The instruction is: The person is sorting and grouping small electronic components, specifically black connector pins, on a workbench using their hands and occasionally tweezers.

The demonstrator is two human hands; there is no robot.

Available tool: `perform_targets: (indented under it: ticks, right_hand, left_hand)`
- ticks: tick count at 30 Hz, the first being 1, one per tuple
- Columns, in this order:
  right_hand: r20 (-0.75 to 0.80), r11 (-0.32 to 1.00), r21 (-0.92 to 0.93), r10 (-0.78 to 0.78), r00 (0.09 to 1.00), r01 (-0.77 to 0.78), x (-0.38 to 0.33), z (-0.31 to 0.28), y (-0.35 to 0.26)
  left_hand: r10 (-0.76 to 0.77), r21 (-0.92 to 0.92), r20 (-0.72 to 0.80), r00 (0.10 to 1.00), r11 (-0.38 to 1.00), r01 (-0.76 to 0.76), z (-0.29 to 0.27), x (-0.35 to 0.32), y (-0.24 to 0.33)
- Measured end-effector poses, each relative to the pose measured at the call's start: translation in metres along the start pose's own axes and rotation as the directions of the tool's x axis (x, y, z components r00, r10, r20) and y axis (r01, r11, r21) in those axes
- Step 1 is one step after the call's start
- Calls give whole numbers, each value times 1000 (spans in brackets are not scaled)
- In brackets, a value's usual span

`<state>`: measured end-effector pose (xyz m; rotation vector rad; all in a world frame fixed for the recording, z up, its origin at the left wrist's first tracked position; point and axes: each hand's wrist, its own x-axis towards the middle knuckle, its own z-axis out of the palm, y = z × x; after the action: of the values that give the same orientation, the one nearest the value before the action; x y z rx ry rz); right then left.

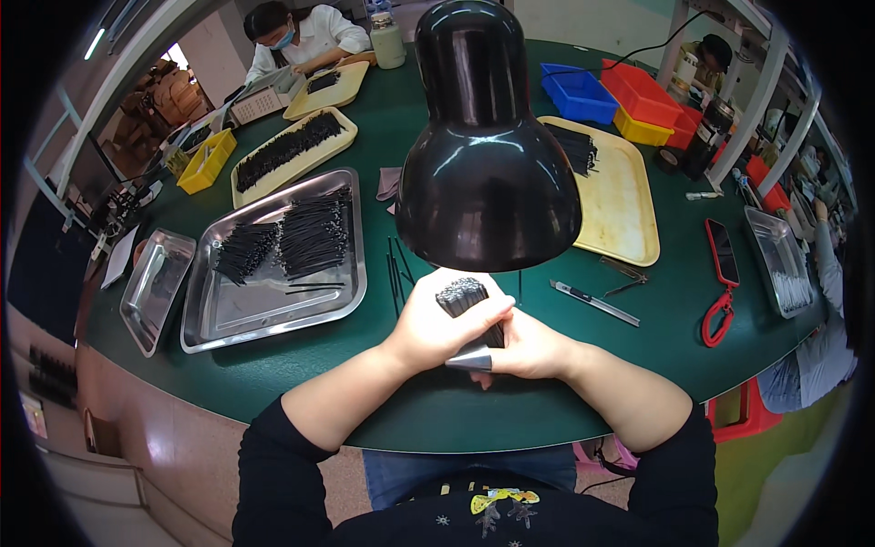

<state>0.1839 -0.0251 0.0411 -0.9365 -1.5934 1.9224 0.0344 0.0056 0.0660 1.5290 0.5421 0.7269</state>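
Under the lamp, my left hand [428, 321] is closed round a bundle of thin black cables [462, 294], whose shiny silvery ends face up. My right hand [538, 346] grips the same bundle from the right, lower down, its fingers partly hidden. A grey, metal-looking pointed piece [470, 359] shows at the right hand's thumb; I cannot make out exactly what it is. Several loose black cables [396, 273] lie on the green table just beyond my left hand. To the left, a metal tray [273, 330] carries two heaps of similar cables [314, 235].
A black desk lamp [489, 196] stands close above my hands. At right lie a utility knife [597, 304], a red phone [722, 251] and a metal tray [764, 228]. Cream trays [629, 214] and coloured bins [579, 93] stand farther back. A masked co-worker [310, 41] sits far left.
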Motion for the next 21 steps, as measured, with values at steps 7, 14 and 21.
perform_targets:
  ticks: [7, 14, 21]
  right_hand:
    - [81, 942, 325, 56, 995, -80, -1, 1, 10]
    - [115, 915, 390, 61, 992, -102, 1, 3, 8]
    - [43, 903, 420, 83, 996, -93, 2, -1, 7]
  left_hand:
    - [-49, -572, 148, 988, 810, 126, -8, 8, -13]
    - [-2, -465, 20, 1000, 885, 11, -9, 2, -22]
    - [0, -590, 3, 1000, 808, 2, -5, 7, -17]
